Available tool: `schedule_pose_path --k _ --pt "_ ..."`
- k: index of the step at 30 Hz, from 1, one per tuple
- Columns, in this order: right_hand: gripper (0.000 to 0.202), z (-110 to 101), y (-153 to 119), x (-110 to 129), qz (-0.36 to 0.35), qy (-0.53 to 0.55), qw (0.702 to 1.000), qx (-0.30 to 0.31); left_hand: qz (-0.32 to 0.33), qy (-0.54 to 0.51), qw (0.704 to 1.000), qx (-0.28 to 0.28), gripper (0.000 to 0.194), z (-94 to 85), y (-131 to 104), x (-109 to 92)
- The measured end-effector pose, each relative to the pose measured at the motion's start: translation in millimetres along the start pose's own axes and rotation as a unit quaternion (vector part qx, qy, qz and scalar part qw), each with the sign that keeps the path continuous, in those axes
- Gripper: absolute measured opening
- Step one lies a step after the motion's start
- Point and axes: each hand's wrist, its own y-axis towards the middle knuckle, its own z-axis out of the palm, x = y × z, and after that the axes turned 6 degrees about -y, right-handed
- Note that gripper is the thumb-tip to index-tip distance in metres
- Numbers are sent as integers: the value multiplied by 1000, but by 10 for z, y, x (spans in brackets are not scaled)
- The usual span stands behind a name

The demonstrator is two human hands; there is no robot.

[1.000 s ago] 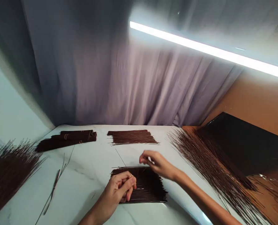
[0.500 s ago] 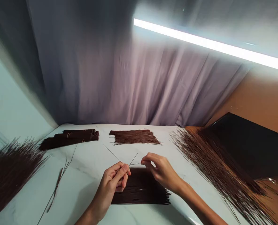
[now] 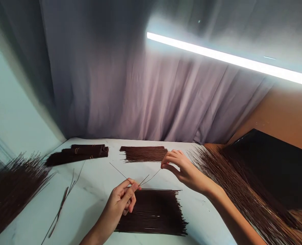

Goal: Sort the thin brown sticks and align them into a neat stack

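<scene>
In the head view, the left hand point(image 3: 122, 200) is low and just left of centre in the frame, its thumb and forefinger pinched together on a thin dark strand point(image 3: 151, 178) and its other fingers curled in. The strand runs up and rightward to the right hand point(image 3: 184, 168), right of centre, whose thumb and fingertips are closed on its far end. A short strand end point(image 3: 145, 178) pokes up and right from the left hand's pinch, and a longer strand end point(image 3: 117, 169) slants toward the upper left; whether these all belong to one piece cannot be told.

At bottom centre, a flat dark brown stack of strands point(image 3: 157, 212) lies on the white tabletop point(image 3: 97, 183), partly covered by the left hand. Above it, mid-frame, is a smaller reddish-brown stack point(image 3: 143, 154), its right end close to the right hand in the picture. Left of that lie dark rolled bundles point(image 3: 87, 150) with tan bands. A loose brown heap point(image 3: 13, 194) fills the lower left edge, with a small tied bunch point(image 3: 61, 204) between it and the left hand. On the lower right, a long spread of strands point(image 3: 232, 183) runs diagonally beside a black panel point(image 3: 273, 170). A grey-mauve curtain point(image 3: 110, 85) hangs behind, with a lit tube point(image 3: 217, 53) across the upper right.
</scene>
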Motion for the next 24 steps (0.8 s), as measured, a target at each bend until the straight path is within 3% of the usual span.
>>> schedule_pose_path --k 7,10,12,16,20,24 --pt "12 -8 -20 -5 -5 -35 999 6 -13 -2 1000 2 51 -42 77 129" --pt "20 11 -7 219 -8 -75 995 -64 -9 9 1000 -2 51 -11 66 122" --pt "35 112 46 437 -61 -124 986 -95 10 30 999 -6 51 19 62 127" --pt "41 475 177 696 -199 -267 940 -67 47 59 997 -14 52 76 59 173" --pt "23 675 174 529 -186 -357 910 -96 59 86 994 -10 39 86 41 174" --pt "5 645 85 301 -156 -364 915 -82 46 115 992 -30 38 40 54 132"
